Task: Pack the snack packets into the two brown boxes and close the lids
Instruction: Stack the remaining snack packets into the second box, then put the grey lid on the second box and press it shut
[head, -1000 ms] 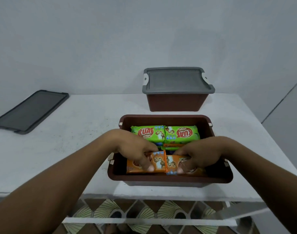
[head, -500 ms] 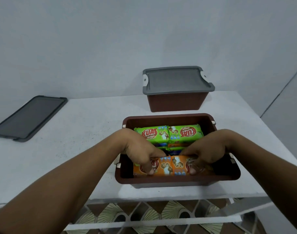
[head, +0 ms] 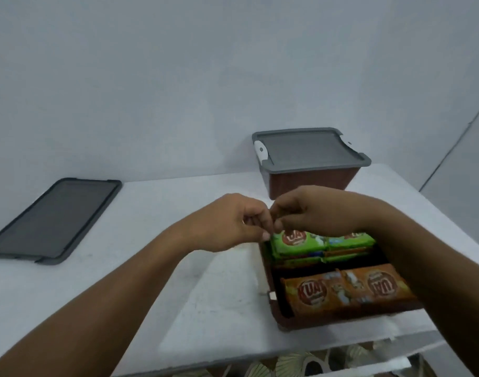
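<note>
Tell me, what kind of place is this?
Probably a plain room in someone's home, though that's a guess. There's a bare pale wall, a white table with an open brown box of snack packets, and leaf-patterned tiles on the floor below.

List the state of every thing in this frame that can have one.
Far brown box: closed, grey lid on it.
Near brown box: open, no lid on.
Loose grey lid: flat on the table, apart from both boxes.
Green packets: stacked in the near box's far half.
Orange packets: lying in its near half.
Left hand, right hand: fingers curled, meeting above the green packets; grip unclear.
</note>
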Demonstrator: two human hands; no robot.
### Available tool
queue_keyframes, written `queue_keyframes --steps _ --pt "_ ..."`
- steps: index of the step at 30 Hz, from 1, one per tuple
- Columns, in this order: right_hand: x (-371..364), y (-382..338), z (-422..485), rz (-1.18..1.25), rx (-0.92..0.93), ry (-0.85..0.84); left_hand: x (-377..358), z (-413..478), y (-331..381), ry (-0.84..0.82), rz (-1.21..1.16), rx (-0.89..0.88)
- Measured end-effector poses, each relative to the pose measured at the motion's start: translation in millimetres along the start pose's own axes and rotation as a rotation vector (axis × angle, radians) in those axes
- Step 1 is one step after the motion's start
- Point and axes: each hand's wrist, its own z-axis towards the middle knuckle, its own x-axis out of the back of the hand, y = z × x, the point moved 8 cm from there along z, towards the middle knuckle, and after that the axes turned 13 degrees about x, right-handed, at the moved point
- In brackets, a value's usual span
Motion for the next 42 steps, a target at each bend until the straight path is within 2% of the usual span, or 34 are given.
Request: queue_keyframes --steps 3,6,12,15,19,22,25,32,37,39,42 --pt "-13.4 -30.0 49.9 0.034 -0.006 0.108 31.8 -25.4 -40.5 0.062 -0.037 -0.009" --pt "-32.9 -57.1 100.1 0.043 0.021 0.135 64.5 -51.3 -84.0 0.11 -0.036 -0.015" --pt "-68.6 -105.4 197.8 0.146 0.105 0.146 126.7 -98.0 -168.9 0.221 0.126 0.003" --pt "-87.0 -119.6 249.2 0.204 0.114 0.147 155.7 -118.7 -216.8 0.268 0.252 0.082" --pt "-109.6 -117.4 318.7 0.251 0.086 0.157 189.6 -142.7 -292.4 0.358 0.469 0.287" --pt "-117.7 -106.5 368.9 0.239 0.039 0.201 205.8 -161.9 -346.0 0.364 0.491 0.413" --pt "-121.9 -102.9 416.0 0.174 0.018 0.202 211.3 -175.4 -384.7 0.386 0.557 0.464" --pt "-141.6 -93.4 505.5 0.169 -0.033 0.161 189.9 -181.3 -433.3 0.442 0.599 0.336" --pt "-162.5 -58.0 534.0 -0.009 -0.231 0.027 196.0 -183.3 -436.0 0.574 0.554 0.179" --pt "-163.8 -48.1 539.8 0.002 -0.27 0.036 196.9 -183.5 -434.1 0.612 0.575 0.093" --pt "-151.0 -57.4 540.3 0.064 -0.232 0.104 197.2 -192.7 -430.5 0.695 0.591 0.014"
